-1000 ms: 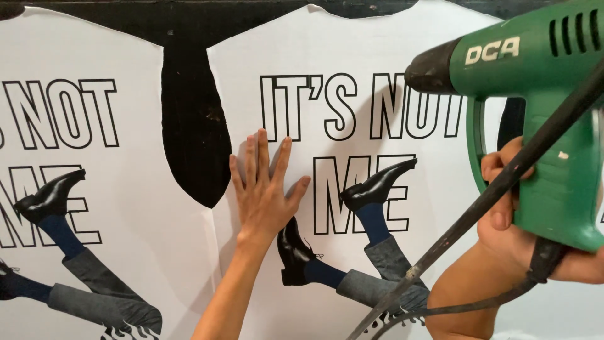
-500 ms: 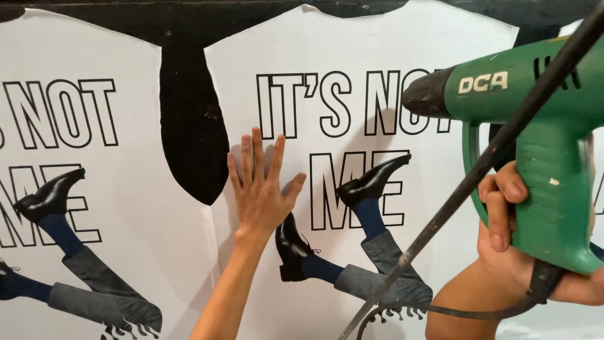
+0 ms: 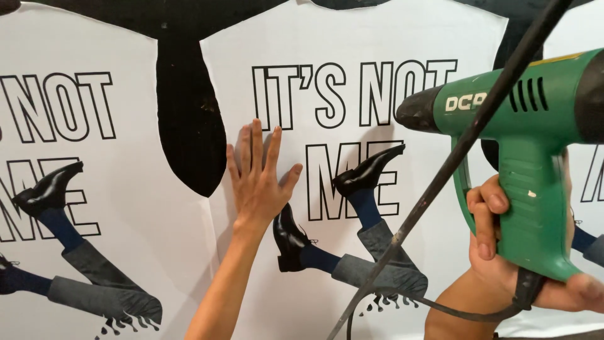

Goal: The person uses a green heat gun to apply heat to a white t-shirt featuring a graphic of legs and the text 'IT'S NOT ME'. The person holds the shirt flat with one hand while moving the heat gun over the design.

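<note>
**Heat gun lower and closer, palm stays on the print**

The heat gun [image 3: 528, 157] has swung down and toward the middle since half a second ago, and its black nozzle now sits level with the lower row of outlined lettering, aimed left. The left hand [image 3: 258, 182] has barely shifted on the sheet.

The right hand [image 3: 503, 252] is clamped around the gun's green grip at the right of the view, fingers curled over the front of the handle and the thumb low at the bottom right edge. A black cord [image 3: 453, 164] runs slantwise from the top right down to the bottom centre, crossing in front of the gun's barrel, and loops back to the base of the handle.

The left hand lies flat and open on the white print [image 3: 352, 38], fingers together and pointing up, thumb spread to the right. It rests just left of the lettering and just above a printed black shoe [image 3: 289, 239]. The nozzle is well apart from this hand.

The print lies on a black surface [image 3: 189, 126], which shows between it and a matching print [image 3: 82, 44] on the left.
</note>
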